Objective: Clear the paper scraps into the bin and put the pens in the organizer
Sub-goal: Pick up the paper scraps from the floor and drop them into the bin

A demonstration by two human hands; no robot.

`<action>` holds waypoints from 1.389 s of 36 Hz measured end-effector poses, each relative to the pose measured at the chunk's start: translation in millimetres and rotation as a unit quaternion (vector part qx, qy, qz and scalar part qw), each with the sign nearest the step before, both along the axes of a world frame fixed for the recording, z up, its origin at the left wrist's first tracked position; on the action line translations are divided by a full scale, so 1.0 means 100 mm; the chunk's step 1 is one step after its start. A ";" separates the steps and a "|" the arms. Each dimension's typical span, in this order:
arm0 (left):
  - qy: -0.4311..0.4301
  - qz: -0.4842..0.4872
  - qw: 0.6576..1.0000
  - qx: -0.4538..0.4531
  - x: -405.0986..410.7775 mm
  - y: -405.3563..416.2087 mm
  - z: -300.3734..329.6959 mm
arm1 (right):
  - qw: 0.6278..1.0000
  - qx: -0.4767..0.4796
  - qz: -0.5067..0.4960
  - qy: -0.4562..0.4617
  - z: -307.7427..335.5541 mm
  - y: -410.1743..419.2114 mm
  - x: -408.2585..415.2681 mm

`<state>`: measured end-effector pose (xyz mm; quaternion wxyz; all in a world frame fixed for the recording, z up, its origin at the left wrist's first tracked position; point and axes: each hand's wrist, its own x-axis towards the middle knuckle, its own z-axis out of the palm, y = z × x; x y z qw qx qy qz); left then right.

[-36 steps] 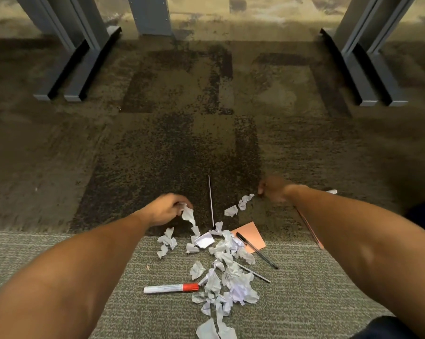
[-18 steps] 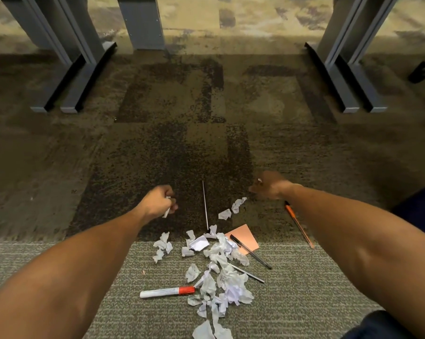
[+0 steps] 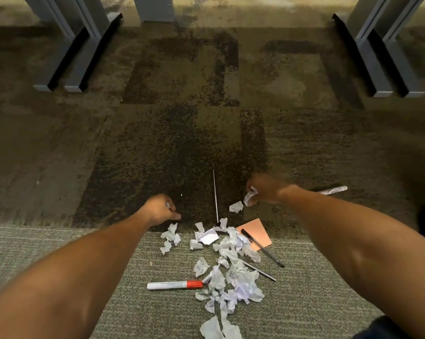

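Observation:
Several crumpled white paper scraps (image 3: 233,275) lie heaped on the carpet between my arms. My left hand (image 3: 161,208) is closed around a small white scrap, just above a loose scrap (image 3: 171,234). My right hand (image 3: 265,189) pinches a crumpled scrap (image 3: 249,196) at the far edge of the heap. A white marker with a red cap (image 3: 174,285) lies at the heap's left. A black pen (image 3: 262,248) rests across an orange paper square (image 3: 255,232). A thin grey pen (image 3: 260,271) pokes out of the scraps. No bin or organizer is in view.
A thin white stick (image 3: 215,195) lies on the dark carpet between my hands. A white marker (image 3: 333,190) shows behind my right forearm. Grey metal table feet stand at the far left (image 3: 77,57) and far right (image 3: 377,59).
My right hand has dropped onto the scraps at the heap's far edge and closed on one. My left hand, still clutching its scrap, has shifted slightly down and right. The orange pen is hidden now.

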<state>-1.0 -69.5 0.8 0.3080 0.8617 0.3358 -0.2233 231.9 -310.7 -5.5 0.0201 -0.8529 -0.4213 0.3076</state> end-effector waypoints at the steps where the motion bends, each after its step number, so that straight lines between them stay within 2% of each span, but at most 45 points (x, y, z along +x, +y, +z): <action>1: 0.015 -0.009 1.000 0.006 -0.02 0.00 -0.02 | 1.000 -0.003 0.007 0.001 -0.03 0.01 0.00; 6: 0.104 -0.135 0.984 0.047 -0.08 -0.04 -0.09 | 0.999 -0.018 0.039 -0.003 -0.14 0.04 -0.01; 14: 0.131 -0.195 0.967 0.102 -0.03 -0.09 -0.11 | 0.999 -0.015 0.032 -0.007 -0.18 0.09 -0.01; 19: 0.102 -0.142 0.983 0.056 -0.02 -0.11 0.00 | 0.999 -0.020 -0.020 0.020 -0.03 0.05 -0.02; 23: 0.045 -0.063 0.997 -0.009 0.02 -0.12 0.14 | 0.990 -0.005 -0.102 0.092 0.09 0.01 -0.01; 27: -0.011 -0.019 0.999 -0.036 0.07 -0.12 0.29 | 0.975 0.026 -0.145 0.167 0.29 -0.01 -0.02; 29: -0.044 0.012 0.998 -0.049 0.09 -0.12 0.35 | 0.958 0.057 -0.184 0.212 0.39 -0.04 -0.04; 32: -0.088 0.042 0.994 -0.057 0.11 -0.11 0.42 | 0.901 0.100 -0.267 0.328 0.52 -0.08 -0.09; 38: -0.099 0.074 0.991 -0.046 0.09 -0.19 0.53 | 0.838 0.142 -0.332 0.409 0.71 -0.10 -0.13; 41: -0.101 0.081 0.988 -0.086 0.08 -0.22 0.52 | 0.809 0.164 -0.372 0.424 0.76 -0.09 -0.13; 44: -0.096 0.078 0.986 -0.113 0.04 -0.21 0.50 | 0.830 0.152 -0.363 0.395 0.77 -0.07 -0.14; 50: -0.056 -0.001 0.995 -0.083 -0.03 -0.12 0.33 | 0.914 0.110 -0.270 0.284 0.63 -0.01 -0.16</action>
